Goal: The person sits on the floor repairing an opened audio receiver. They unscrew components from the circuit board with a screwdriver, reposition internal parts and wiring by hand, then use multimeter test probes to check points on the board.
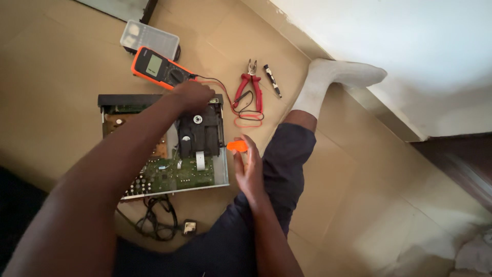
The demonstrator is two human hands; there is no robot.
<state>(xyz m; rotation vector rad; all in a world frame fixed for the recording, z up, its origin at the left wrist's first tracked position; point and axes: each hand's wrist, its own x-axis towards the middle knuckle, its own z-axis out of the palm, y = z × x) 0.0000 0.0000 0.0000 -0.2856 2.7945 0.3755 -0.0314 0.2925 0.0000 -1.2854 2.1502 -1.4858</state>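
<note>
Floor (359,195): tan tiles | white wall (410,46) | opened player (169,149) under left hand (192,95)

A home floor – tan tiles (61,61), socked foot (338,74), scattered tools.

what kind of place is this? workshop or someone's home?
Probably a home floor, not a workshop: the person sits on beige floor tiles with an opened electronics chassis, an orange multimeter and red pliers laid out, no bench.

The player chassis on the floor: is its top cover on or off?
Off. The chassis lies open, with the green circuit board and black disc drive exposed. The left hand reaches over its far edge.
</note>
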